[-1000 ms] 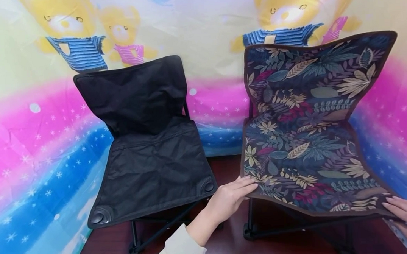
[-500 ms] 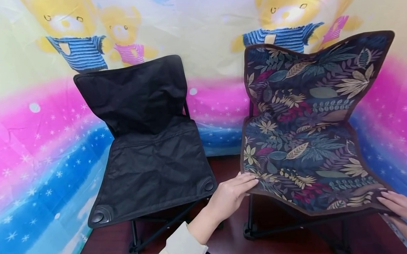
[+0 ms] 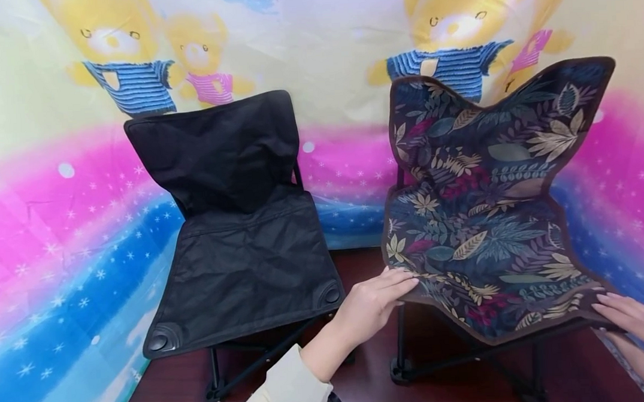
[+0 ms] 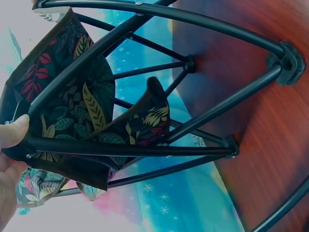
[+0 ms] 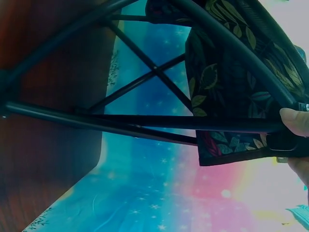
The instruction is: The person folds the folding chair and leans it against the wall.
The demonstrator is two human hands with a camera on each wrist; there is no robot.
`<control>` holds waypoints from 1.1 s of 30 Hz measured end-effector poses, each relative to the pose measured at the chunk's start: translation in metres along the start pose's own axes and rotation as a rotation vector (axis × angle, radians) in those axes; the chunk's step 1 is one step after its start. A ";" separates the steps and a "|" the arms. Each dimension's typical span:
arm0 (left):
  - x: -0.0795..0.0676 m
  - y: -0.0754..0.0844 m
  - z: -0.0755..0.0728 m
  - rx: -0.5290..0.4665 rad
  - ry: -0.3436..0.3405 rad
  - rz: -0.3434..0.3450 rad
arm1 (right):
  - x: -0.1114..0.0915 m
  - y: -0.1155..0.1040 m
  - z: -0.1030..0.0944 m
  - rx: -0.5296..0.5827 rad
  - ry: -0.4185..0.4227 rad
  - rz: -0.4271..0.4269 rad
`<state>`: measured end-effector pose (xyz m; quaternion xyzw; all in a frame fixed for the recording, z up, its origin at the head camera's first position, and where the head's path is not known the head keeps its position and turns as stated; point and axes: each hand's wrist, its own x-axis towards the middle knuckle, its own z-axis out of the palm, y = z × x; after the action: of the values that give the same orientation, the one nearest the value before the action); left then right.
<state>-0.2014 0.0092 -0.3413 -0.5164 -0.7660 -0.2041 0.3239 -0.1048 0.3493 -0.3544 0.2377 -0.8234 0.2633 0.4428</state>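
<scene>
A folding chair with leaf-patterned fabric stands at the right in the head view. My left hand grips its front left seat corner, fingers on top; in the left wrist view the thumb presses near the end of the black frame tubes. At the front right corner my right hand holds on in the same way, with its thumb against the frame in the right wrist view. The seat sags in the middle, and the backrest's top edge dips into a V.
To the left stands a black folding chair, its seat spread flat. Both chairs are on a dark red wood-grain surface. Behind and at the sides hangs a backdrop printed with bears and snowflakes.
My hands have come closer together, bringing the patterned chair's front corners inward. Its seat sags deeper, and the backrest's top edge has gone from a shallow curve to a V.
</scene>
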 end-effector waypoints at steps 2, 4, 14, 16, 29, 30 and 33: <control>0.002 0.001 -0.001 -0.015 0.003 -0.010 | 0.003 -0.003 0.000 -0.022 -0.008 0.008; 0.003 0.002 -0.002 -0.028 0.004 -0.024 | 0.006 -0.005 0.000 -0.035 -0.009 0.007; 0.006 0.003 -0.003 -0.031 0.023 -0.039 | 0.014 -0.012 0.005 -0.027 0.025 0.024; 0.007 0.004 -0.003 -0.035 0.027 -0.043 | 0.015 -0.013 0.006 -0.021 0.030 0.019; 0.010 0.007 -0.007 0.012 0.047 -0.022 | 0.021 -0.017 0.007 -0.037 0.021 0.016; 0.010 0.007 -0.007 0.017 0.047 -0.020 | 0.022 -0.018 0.007 -0.038 0.021 0.018; 0.011 0.007 -0.007 0.010 0.042 -0.019 | 0.023 -0.021 0.007 -0.068 0.005 0.029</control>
<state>-0.1956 0.0150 -0.3285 -0.5032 -0.7648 -0.2141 0.3407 -0.1077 0.3256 -0.3333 0.2097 -0.8344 0.2420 0.4486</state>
